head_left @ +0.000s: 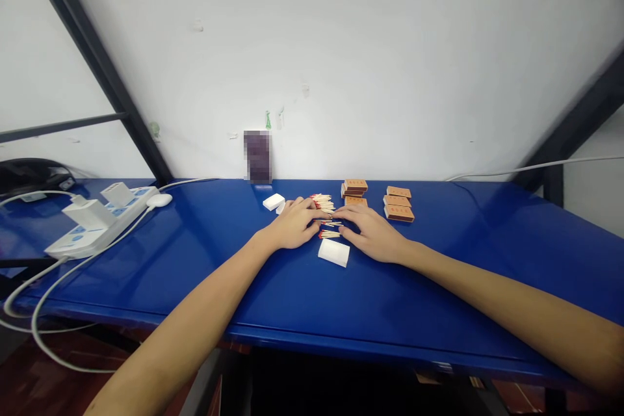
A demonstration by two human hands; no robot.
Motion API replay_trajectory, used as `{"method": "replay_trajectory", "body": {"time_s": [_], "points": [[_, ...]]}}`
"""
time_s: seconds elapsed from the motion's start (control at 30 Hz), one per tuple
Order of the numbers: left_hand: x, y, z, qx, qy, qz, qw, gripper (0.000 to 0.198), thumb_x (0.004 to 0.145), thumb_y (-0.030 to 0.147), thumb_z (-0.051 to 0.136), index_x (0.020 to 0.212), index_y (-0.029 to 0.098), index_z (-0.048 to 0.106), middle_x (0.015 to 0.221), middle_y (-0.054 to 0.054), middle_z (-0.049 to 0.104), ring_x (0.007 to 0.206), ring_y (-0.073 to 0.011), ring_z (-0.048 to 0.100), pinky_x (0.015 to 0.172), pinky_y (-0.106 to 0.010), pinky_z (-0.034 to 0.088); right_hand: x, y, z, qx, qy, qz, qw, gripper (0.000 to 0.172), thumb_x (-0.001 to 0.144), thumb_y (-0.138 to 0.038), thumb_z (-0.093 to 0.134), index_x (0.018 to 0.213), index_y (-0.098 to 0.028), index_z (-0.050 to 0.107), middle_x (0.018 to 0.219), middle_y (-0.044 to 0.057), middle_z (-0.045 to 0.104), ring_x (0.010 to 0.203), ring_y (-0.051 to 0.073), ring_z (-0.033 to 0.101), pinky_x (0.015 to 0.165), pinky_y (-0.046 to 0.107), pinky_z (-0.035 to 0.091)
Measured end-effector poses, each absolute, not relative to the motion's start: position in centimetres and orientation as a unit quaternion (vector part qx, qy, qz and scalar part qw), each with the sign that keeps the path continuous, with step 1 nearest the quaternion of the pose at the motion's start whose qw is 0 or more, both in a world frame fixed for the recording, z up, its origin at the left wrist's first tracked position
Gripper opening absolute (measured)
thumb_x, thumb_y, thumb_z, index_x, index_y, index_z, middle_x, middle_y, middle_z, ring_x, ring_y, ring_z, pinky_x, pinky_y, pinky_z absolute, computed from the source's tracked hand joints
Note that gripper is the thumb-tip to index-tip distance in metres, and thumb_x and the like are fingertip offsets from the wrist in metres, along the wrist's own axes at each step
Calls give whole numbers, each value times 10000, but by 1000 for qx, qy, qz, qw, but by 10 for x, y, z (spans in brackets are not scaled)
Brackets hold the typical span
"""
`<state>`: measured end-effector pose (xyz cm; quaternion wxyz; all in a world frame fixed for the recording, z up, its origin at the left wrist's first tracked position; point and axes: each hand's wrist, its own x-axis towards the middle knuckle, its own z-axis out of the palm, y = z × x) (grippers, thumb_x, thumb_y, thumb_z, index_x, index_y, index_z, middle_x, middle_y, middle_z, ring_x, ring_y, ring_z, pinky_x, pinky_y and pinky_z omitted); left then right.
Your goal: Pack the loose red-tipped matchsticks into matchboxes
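Red-tipped matches lie on the blue table in front of me: a larger pile point(322, 203) at the back, a few loose ones point(331, 223) between my hands, and a small bunch point(329, 234) nearer me. At the left ends of the matches is my left hand point(294, 223), its thumb and index finger apart. My right hand point(373, 234) reaches in from the other side, fingers extended and thumb apart, fingertips at the plain ends. Whether either hand grips a match is too small to make out. Just below them lies a white matchbox tray point(334, 252).
Orange-brown matchboxes stand in a stack point(355, 186) behind my right hand and in a row point(398, 203) farther right. A white box part point(273, 201) lies behind my left hand. A blurred dark object point(259, 157) leans on the wall. Cables and a power strip point(104, 220) occupy the left.
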<state>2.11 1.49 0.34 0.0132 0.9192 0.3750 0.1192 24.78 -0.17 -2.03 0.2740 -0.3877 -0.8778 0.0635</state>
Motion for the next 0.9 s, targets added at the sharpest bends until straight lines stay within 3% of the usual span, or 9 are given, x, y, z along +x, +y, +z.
{"method": "replay_trajectory", "body": {"time_s": [0.4, 0.57, 0.9], "points": [[21, 17, 2, 919, 376, 116, 10, 372, 995, 267, 384, 1267, 287, 637, 1071, -76, 564, 998, -245, 487, 922, -437, 377, 249, 2, -25, -423, -873, 59, 235, 423, 968, -357, 458, 1328, -173, 583, 1376, 150, 573, 1275, 325, 516, 1048, 547, 412], [19, 17, 5, 914, 387, 120, 7, 407, 972, 210, 366, 1314, 267, 579, 1113, -82, 570, 1025, -247, 485, 930, -426, 388, 249, 0, -24, -409, -876, 58, 250, 352, 979, -351, 441, 1236, -222, 643, 1323, 119, 607, 1240, 305, 545, 1036, 531, 431], [13, 22, 5, 901, 409, 140, -25, 210, 905, 310, 505, 1007, 221, 665, 992, -64, 601, 973, -255, 501, 898, -435, 372, 249, -1, -21, -396, -877, 64, 262, 266, 969, -299, 441, 1106, -217, 653, 1201, 110, 651, 1146, 290, 577, 989, 510, 448]]}}
